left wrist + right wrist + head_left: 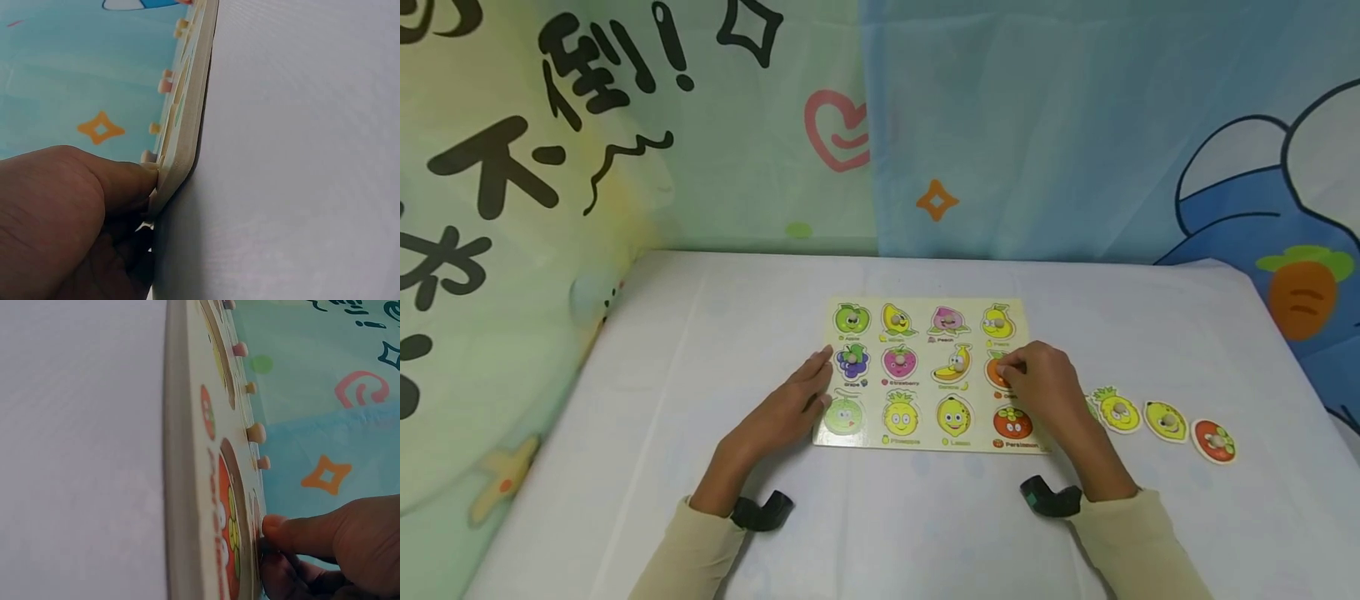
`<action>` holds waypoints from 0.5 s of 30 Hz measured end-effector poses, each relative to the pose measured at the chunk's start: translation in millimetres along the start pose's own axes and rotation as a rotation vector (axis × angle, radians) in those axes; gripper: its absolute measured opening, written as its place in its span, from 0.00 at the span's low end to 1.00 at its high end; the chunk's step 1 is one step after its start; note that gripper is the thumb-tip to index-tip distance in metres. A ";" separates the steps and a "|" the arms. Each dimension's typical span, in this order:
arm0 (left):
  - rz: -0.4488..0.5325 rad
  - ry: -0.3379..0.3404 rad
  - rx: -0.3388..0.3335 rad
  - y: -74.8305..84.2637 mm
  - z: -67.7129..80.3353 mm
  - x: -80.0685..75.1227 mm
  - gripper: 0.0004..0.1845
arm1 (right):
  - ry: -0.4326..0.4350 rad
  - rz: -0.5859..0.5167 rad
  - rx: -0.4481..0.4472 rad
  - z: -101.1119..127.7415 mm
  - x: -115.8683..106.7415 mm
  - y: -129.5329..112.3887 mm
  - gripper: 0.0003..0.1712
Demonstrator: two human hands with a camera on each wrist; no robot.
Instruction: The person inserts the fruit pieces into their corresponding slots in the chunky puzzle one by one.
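A wooden fruit puzzle board (871, 346) lies flat on the white table. My left hand (797, 400) rests at its left edge with fingers fairly straight, beside the grape piece (852, 362). In the left wrist view the thumb (125, 181) presses on the board's rim (187, 144). My right hand (1037, 383) is curled over the orange piece (996, 371) in the right column, fingertips pinching at its knob. The right wrist view shows a fingertip (281, 528) against the board's face (181, 456), above the persimmon picture (228, 537).
The top two rows hold knobbed pieces. Loose pineapple (1118, 410), lemon (1165, 419) and persimmon (1213, 440) pieces lie in a row right of the board, with another piece partly hidden behind my right hand. A printed curtain (880, 125) hangs behind the table.
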State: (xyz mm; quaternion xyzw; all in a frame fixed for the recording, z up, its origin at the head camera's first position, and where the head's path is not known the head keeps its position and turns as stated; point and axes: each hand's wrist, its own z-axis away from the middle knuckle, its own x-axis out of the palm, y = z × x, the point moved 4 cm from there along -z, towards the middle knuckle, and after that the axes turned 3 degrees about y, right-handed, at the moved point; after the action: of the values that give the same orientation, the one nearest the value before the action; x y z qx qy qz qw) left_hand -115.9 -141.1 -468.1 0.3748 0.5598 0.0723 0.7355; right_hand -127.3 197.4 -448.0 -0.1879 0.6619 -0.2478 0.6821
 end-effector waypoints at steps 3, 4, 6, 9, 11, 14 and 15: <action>0.000 -0.003 0.000 -0.7 0.2 0.0 0.30 | -0.030 -0.009 -0.003 0.3 0.3 1.7 0.10; 0.001 -0.005 -0.005 -1.1 0.2 0.1 0.30 | -0.038 -0.012 -0.004 0.0 0.2 2.1 0.11; -0.001 -0.008 -0.004 -1.7 0.3 0.1 0.30 | -0.048 -0.016 -0.009 -0.6 0.0 2.5 0.11; -0.005 -0.013 -0.006 -2.4 0.1 0.4 0.30 | -0.046 -0.017 -0.012 -2.6 -0.5 2.7 0.11; -0.009 -0.017 -0.002 -2.2 -0.3 0.7 0.30 | -0.036 -0.015 -0.011 -3.7 -1.0 2.6 0.10; -0.006 -0.010 0.008 -0.9 -0.7 0.6 0.30 | -0.011 -0.019 -0.020 -5.8 -1.6 3.2 0.09; -0.006 -0.008 0.011 -0.4 -0.9 0.6 0.30 | -0.001 -0.022 -0.023 -6.4 -1.7 3.8 0.09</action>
State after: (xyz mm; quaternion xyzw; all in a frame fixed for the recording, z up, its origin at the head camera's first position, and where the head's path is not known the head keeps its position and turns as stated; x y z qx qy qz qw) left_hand -116.5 -140.6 -468.9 0.3775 0.5582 0.0656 0.7359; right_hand -133.3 202.0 -449.2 -0.2033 0.6623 -0.2477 0.6773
